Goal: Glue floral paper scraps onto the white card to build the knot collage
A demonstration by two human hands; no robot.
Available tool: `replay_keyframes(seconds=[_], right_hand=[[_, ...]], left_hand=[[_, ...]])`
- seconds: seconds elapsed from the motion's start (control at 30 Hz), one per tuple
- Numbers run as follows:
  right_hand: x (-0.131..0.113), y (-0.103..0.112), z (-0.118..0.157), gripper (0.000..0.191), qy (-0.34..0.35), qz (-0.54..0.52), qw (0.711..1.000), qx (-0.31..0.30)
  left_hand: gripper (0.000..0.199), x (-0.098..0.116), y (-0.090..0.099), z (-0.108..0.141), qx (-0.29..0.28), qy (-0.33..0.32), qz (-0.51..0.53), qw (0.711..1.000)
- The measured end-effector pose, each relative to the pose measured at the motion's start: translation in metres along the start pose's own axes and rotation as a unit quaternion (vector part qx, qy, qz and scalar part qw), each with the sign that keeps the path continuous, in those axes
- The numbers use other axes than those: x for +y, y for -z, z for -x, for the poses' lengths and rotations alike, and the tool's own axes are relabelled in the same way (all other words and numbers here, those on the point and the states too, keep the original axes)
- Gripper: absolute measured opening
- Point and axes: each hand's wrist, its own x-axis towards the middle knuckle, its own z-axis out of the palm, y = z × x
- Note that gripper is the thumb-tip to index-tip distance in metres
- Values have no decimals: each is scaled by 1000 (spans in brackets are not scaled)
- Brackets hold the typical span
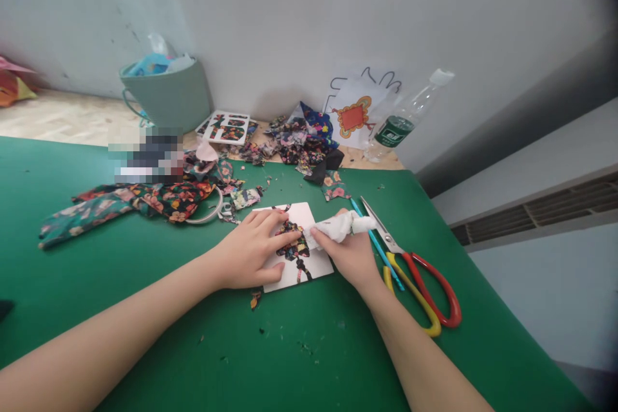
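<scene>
A white card [316,269] lies on the green table, with dark floral fabric pieces [295,246] on it. My left hand [248,248] rests flat over the card's left part, fingers spread and fingertips on the fabric. At the card's right edge, my right hand [350,254] is closed around a crumpled white tube [338,226]. The tube's left end touches or nearly touches the fabric beside my left fingertips; the exact contact is hidden.
Scissors [415,270] and a blue pen [386,261] lie right of my right hand. Behind are fabric scraps [302,141], a patterned card [226,127], a drawing [353,119], a bottle [396,132] and a green bin [167,96]. Floral cloth [168,201] and a ring [210,212] lie left.
</scene>
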Motion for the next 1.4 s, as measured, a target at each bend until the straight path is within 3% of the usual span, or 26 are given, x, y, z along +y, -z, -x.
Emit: replay_keyframes(seconds=[0.27, 0.7, 0.93, 1.2, 1.4], right_hand=[[5, 2, -2, 19, -16, -43, 999, 25], [2, 4, -1, 18, -17, -33, 999, -3], [2, 4, -2, 18, -20, -51, 998, 12], [4, 3, -1, 14, 9, -51, 998, 24], [7, 3, -2, 13, 19, -57, 998, 26]], left_hand=[[55, 0, 0, 0, -4, 2, -3, 1000], [54, 0, -1, 1, -6, 2, -6, 1000], [54, 0, -1, 1, -6, 2, -7, 1000], [67, -1, -3, 2, 11, 21, 14, 1000], [63, 3, -2, 2, 24, 15, 18, 999]])
